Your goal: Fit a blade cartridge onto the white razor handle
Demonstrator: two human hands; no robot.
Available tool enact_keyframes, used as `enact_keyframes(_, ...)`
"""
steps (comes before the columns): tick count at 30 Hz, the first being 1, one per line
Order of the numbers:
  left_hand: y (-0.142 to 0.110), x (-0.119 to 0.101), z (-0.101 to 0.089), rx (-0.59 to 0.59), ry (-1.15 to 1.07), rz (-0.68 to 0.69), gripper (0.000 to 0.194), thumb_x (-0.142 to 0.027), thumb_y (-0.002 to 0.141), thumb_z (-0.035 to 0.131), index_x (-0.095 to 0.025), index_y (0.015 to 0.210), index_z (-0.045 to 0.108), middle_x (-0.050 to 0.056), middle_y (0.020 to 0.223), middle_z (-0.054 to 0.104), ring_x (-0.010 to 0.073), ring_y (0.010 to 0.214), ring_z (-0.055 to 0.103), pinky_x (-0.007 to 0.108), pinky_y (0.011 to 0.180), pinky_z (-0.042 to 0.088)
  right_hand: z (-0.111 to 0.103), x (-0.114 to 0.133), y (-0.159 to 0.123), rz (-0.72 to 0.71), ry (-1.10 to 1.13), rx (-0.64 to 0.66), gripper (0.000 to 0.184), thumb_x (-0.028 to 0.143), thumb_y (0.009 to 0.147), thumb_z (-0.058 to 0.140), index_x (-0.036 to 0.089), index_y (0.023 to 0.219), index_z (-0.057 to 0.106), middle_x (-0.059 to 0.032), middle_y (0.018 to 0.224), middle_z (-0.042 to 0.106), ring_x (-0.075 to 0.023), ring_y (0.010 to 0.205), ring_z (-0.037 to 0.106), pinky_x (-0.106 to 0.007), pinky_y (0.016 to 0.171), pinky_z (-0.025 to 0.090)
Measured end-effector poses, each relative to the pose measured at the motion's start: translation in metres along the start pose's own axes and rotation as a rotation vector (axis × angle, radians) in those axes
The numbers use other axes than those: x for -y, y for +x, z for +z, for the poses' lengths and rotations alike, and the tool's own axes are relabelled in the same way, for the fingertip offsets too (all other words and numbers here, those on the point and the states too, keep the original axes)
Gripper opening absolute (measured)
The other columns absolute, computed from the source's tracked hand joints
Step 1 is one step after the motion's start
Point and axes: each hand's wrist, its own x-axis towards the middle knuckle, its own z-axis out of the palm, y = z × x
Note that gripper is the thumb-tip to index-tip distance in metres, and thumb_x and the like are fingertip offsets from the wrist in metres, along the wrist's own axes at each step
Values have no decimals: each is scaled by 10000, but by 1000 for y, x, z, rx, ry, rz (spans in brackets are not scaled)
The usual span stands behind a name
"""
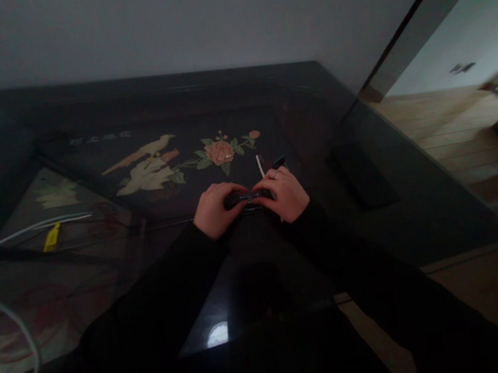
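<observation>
Both hands meet in front of me over the dark glossy tabletop, gripping one small black object [249, 197] whose kind I cannot make out in the dim light. Around its left end my left hand [219, 208] is closed, thumb and fingers pinching. At the right end, my right hand [284, 194], with a ring on one finger, pinches it the same way. A short white strip [259, 164] and a small dark flat piece [279, 161] show just beyond the right hand. Whether that hand holds them is unclear.
Birds and a peony [220, 152] decorate the dark tabletop [373, 238]. A flat black rectangular object [362, 175] lies to the right. White cables [26, 335] with a yellow tag [52, 237] run along the left. Behind stands a pale wall [166, 27]; wooden floor [423, 123] shows at right.
</observation>
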Motion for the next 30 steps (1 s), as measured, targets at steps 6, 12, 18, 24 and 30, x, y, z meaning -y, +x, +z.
enact_keyframes(6, 1, -1, -1, 14, -10, -19, 220, -209, 773, 636, -186, 989, 675, 63, 984, 717, 242, 935, 608, 383, 858, 449, 0, 1, 0, 13, 5, -2, 191, 344, 771, 718, 212, 907, 734, -73, 853, 587, -251, 893, 474, -396, 821, 389)
enact_keyframes(12, 1, -1, -1, 10, -22, -12, 213, -205, 771, 640, -196, 981, 671, 56, 981, 720, 232, 931, 614, 373, 851, 455, 1, 1, 1, 25, 15, 3, 164, 333, 774, 715, 213, 885, 724, -73, 858, 594, -253, 892, 487, -405, 833, 381)
enact_keyframes(18, 1, -3, -2, 17, -5, -9, 205, -207, 776, 626, -186, 974, 672, 60, 971, 714, 236, 926, 614, 375, 850, 455, 2, 3, 1, 37, 11, 8, 166, 336, 768, 723, 216, 882, 706, -66, 874, 611, -247, 880, 488, -400, 813, 380)
enact_keyframes(24, 2, -5, -2, 26, 2, -27, 209, -201, 777, 624, -182, 978, 677, 68, 955, 701, 240, 911, 606, 383, 845, 454, -2, 8, 1, 66, -20, 18, 162, 318, 763, 731, 208, 879, 708, -68, 883, 607, -249, 897, 488, -395, 810, 385)
enact_keyframes(30, 1, -4, 0, 16, 6, -30, 206, -199, 773, 624, -188, 969, 685, 68, 952, 700, 237, 918, 602, 378, 849, 454, -3, 9, 3, 62, -28, 28, 181, 329, 760, 732, 202, 889, 721, -76, 898, 614, -260, 912, 489, -404, 825, 399)
